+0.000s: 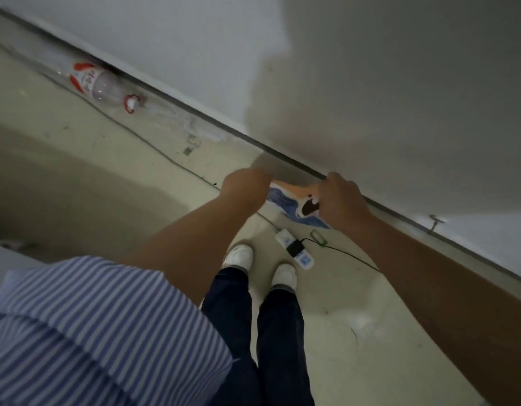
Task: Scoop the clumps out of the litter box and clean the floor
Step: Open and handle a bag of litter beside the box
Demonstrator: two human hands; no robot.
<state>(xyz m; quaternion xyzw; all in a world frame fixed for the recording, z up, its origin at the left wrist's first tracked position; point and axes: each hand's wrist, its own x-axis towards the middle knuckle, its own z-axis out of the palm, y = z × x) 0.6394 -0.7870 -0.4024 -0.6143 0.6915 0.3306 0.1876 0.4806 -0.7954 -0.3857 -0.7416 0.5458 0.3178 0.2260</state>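
Note:
I stand facing a white wall and hold a blue, orange and white printed bag (291, 200) stretched between both hands at about waist height. My left hand (246, 184) grips its left edge with closed fingers. My right hand (340, 200) grips its right edge. The bag's lower part hangs down toward the floor; its contents and opening are hidden by my hands. No litter box and no scoop are in view.
A white power strip (294, 249) with a black plug and cable lies on the cream floor (77, 177) just ahead of my white shoes (240, 256). An empty clear bottle with a red label (98, 85) lies by the baseboard at the left.

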